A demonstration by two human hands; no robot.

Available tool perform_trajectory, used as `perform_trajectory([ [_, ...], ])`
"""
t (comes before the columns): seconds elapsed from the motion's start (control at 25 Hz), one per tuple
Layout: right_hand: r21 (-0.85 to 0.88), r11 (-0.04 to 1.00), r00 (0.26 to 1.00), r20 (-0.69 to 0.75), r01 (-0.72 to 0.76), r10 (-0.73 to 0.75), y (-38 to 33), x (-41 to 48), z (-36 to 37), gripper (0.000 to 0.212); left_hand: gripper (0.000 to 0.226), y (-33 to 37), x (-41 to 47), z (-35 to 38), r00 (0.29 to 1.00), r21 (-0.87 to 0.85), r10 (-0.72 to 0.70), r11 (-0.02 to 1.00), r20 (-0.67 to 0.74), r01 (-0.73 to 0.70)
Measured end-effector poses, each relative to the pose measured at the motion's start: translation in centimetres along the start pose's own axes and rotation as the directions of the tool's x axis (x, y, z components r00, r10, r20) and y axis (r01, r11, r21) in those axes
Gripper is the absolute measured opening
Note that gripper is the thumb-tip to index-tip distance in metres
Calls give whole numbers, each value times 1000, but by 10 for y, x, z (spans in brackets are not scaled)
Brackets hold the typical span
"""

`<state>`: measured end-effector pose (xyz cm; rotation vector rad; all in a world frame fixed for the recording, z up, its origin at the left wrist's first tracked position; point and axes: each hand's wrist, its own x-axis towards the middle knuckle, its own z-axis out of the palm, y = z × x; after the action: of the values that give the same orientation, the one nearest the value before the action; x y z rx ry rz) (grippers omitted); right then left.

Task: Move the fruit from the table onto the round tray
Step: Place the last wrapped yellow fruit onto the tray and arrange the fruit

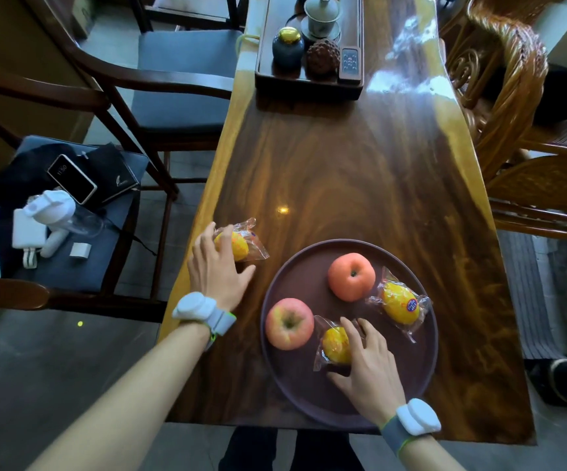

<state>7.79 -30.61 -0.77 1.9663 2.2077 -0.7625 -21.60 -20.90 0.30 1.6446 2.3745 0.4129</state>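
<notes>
A round dark tray [304, 392] lies on the wooden table near its front edge. On it sit two pink apples, one at the left [287, 323] and one at the back [351, 276], and a plastic-wrapped orange [400, 306] at the right. My right hand [369, 362] rests over a second wrapped orange [334, 344] on the tray's front part, fingers curled on it. Left of the tray, a third wrapped orange [238, 244] lies on the table, and my left hand [214, 268] closes around it from the near side.
A dark rectangular tea tray [265, 76] with a lidded cup, a jar and a remote stands at the table's far end. Chairs flank the table: one on the left holds a phone [72, 178], a bottle and chargers; a rattan chair [513, 107] stands right.
</notes>
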Motion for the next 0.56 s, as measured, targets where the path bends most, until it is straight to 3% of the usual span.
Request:
perform_trajectory([
  [0.12, 58, 998, 1000, -16, 14, -13, 3, -7, -4, 104, 91, -5, 30, 5, 995, 110, -43, 993, 95, 32],
  [0.28, 95, 995, 999, -29, 16, -13, 8, -13, -10, 100, 80, -6, 42, 20, 980, 166, -45, 986, 192, 13],
  [0.56, 85, 996, 1000, -1, 17, -17, 13, -13, -8, 98, 63, -10, 41, 29, 986, 88, -15, 996, 167, 0],
])
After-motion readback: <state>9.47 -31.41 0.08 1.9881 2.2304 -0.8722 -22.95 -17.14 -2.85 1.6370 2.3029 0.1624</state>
